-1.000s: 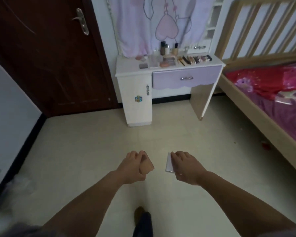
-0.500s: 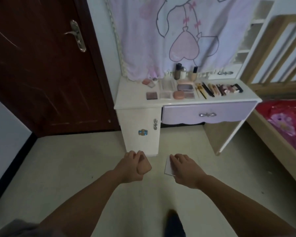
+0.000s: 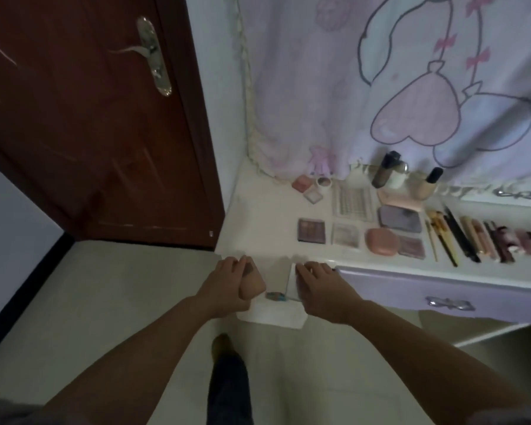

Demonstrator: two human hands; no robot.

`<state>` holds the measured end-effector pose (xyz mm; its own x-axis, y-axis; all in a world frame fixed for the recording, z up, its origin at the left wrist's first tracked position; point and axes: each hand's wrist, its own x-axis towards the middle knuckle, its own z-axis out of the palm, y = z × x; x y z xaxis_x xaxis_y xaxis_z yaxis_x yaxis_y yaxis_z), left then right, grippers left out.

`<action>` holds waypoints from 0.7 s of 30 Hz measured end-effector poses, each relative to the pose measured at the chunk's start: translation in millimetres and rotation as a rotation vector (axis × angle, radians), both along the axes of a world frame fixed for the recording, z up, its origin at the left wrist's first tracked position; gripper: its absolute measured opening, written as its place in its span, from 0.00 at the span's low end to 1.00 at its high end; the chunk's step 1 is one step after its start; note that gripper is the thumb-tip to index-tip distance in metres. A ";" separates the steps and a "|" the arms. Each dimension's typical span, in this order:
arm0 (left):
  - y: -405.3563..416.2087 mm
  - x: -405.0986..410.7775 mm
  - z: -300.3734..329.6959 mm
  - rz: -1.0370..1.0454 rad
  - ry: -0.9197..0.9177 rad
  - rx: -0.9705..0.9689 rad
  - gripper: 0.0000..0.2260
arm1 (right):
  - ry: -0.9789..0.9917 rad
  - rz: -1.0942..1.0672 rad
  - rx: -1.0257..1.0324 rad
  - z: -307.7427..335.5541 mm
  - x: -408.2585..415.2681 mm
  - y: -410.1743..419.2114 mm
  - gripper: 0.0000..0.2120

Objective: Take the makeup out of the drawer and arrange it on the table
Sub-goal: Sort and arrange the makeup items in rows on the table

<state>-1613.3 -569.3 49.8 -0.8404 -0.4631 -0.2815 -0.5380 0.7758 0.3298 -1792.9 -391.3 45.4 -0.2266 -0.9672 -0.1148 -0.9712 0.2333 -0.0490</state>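
Note:
My left hand (image 3: 227, 286) grips a peach makeup sponge (image 3: 252, 285) just in front of the white dressing table (image 3: 258, 216). My right hand (image 3: 316, 286) holds a flat white square case (image 3: 292, 279) by its edge, close to the table's front rim. On the tabletop lie several makeup items: an eyeshadow palette (image 3: 311, 230), a pink compact (image 3: 382, 241), a grey case (image 3: 400, 219), brushes and pencils (image 3: 454, 237) and bottles (image 3: 385, 170) at the back. The purple drawer (image 3: 442, 292) below is closed.
A dark wooden door (image 3: 89, 118) stands to the left of the table. A pink cloth with a heart drawing (image 3: 411, 87) hangs over the wall behind it. My foot (image 3: 224, 351) is on the pale floor below my hands.
I have walked up to the dressing table, which now looms close. Both hands keep their hold on the sponge and the white case and now reach the table's front edge.

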 end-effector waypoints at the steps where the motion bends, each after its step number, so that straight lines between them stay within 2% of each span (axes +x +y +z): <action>1: -21.9 -13.1 -2.5 -0.027 0.002 -0.008 0.45 | -0.007 0.009 0.001 -1.9 -9.7 -24.3 0.29; 3: -65.8 -39.2 -8.9 -0.095 0.003 -0.031 0.44 | -0.008 -0.003 0.032 -6.7 -27.1 -70.4 0.29; 10: -172.5 -112.7 -19.3 -0.336 -0.050 -0.054 0.46 | -0.102 -0.266 0.068 -21.1 -65.4 -173.0 0.30; 18: -204.2 -146.8 -44.0 -0.512 -0.061 -0.015 0.44 | -0.101 -0.281 0.210 -29.8 -87.1 -198.5 0.33; 21: -210.9 -149.0 -48.6 -0.539 -0.038 0.025 0.44 | -0.123 -0.247 0.295 -24.1 -87.6 -203.6 0.40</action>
